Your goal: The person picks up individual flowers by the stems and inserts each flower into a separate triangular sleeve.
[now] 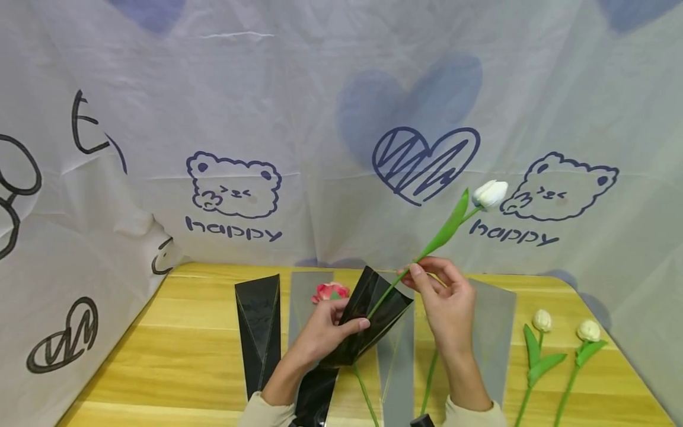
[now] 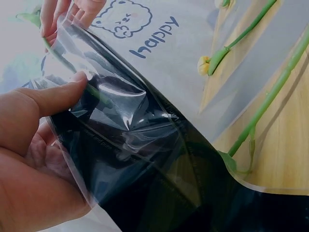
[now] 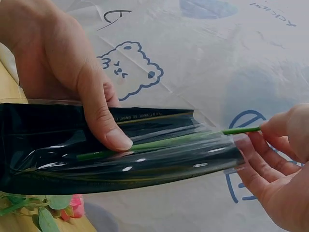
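My left hand grips a black flower sleeve with a clear front, thumb on the front and fingers behind. The sleeve is tilted, its mouth up and to the right. With thumb and fingertips, my right hand pinches the green stem of a white artificial tulip. That stem's lower part lies inside the sleeve, visible through the clear film in the right wrist view, where the left thumb presses over it. The tulip's head and long leaf stick out above my right hand.
On the wooden table lie another black sleeve at left and grey sleeves behind and between the hands. A pink flower sits behind the left hand. Two white tulips lie at right. A printed cloth hangs behind the table.
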A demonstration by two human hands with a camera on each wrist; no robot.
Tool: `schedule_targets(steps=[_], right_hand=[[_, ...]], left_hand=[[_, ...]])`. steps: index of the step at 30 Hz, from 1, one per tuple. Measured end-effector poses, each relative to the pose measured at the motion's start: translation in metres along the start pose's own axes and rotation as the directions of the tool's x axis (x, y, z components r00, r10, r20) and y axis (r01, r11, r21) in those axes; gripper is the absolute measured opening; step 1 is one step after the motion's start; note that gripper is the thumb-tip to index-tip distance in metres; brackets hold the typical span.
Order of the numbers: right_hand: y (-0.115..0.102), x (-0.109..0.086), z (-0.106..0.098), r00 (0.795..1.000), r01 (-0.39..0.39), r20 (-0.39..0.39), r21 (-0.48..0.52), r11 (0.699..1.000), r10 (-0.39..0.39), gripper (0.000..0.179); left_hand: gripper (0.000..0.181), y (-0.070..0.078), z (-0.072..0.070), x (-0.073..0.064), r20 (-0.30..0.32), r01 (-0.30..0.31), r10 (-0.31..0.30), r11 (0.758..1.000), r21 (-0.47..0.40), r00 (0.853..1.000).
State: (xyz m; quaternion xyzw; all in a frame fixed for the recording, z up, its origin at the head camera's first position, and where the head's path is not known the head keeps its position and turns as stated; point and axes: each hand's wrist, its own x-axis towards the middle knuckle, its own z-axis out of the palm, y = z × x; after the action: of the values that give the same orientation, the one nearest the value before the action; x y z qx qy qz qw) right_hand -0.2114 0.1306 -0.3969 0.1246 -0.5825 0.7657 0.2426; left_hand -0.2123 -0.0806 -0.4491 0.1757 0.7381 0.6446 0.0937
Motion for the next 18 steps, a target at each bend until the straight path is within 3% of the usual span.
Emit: schedule_targets(steps=[8,12,18], right_hand=[[0.0006,0.0005,-0.0025,0.997,-0.048,0.044,-0.162,0.986,0.056,0.009],[0.0016,0.0002,-0.0034,0.988,-0.067,0.117,-0.249,0.966,0.098,0.010],[0.0030,-0.0001,-0.0071,0.964,-0.049,0.234,-0.299,0.953,0.123,0.011]], left_hand=[[0.030,0.0054,-0.0002,0.0008,-0.002,-0.011,0.011,0.999,-0.030,1.000],[0.033,0.0075,-0.0010,0.0007,-0.001,-0.016,0.016,0.999,-0.041,1.000],[0.032,0.0067,-0.0027,0.0002,0.005,-0.039,0.039,0.999,-0.020,0.999]])
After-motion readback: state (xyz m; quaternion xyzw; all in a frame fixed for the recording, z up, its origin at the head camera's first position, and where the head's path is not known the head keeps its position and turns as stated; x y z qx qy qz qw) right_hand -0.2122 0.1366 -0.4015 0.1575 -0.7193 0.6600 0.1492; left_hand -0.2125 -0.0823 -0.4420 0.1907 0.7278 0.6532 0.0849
